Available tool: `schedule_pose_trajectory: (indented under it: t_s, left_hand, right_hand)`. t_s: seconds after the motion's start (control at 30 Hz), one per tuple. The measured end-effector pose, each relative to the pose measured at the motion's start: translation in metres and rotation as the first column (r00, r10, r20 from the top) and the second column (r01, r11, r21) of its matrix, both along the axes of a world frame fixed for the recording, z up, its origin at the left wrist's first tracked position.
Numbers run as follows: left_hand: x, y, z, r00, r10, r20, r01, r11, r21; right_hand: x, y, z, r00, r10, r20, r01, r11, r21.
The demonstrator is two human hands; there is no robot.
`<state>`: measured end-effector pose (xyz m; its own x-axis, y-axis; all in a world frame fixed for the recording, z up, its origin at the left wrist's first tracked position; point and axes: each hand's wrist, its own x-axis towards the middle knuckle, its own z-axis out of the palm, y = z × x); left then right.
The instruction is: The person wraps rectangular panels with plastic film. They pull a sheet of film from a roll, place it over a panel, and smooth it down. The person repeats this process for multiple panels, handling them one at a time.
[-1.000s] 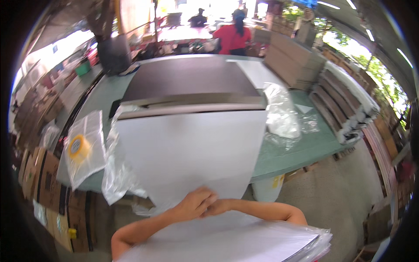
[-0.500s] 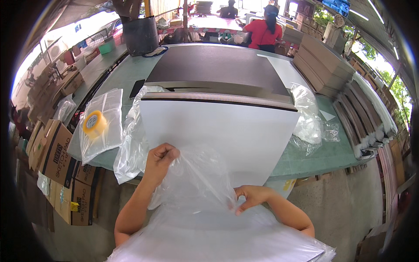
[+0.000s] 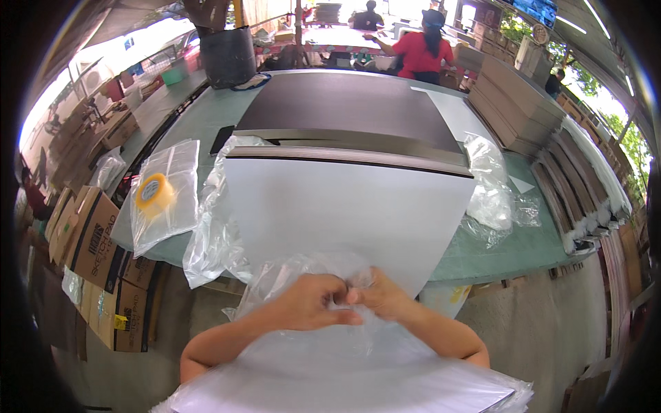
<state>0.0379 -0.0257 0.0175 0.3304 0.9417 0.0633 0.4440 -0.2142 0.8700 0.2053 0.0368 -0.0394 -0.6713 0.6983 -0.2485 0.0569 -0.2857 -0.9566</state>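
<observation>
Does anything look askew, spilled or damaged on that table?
Nothing looks spilled or damaged. Slightly untidy: crumpled plastic lies right of the white board, and a rumpled sheet on its left droops past the edge of the green table.

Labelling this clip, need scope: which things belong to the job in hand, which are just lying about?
Likely the job:
clear plastic, at the left hand and right hand
plastic-covered white sheet, nearest the body
white board just beyond (less sure)

Likely just lying about:
yellow tape roll, at left
black tub
cardboard boxes
brown board stack
</observation>
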Motion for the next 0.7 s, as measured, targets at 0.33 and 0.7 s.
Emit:
schedule_pose_trajectory:
  t_s: [0.33,0.7]
  left_hand:
    - [-0.126,0.005,0.017,0.690,0.721,0.070,-0.718,0.669,0.190]
    - [-0.151,-0.003,-0.009,0.649,0.601,-0.467,-0.587,0.785,0.195]
  right_hand:
    - [0.042,0.026,0.033,0.985,-0.038,-0.169,0.037,0.999,-0.009]
    - [0.052,0.027,0.000,0.888,-0.088,-0.451,-0.002,0.981,-0.196]
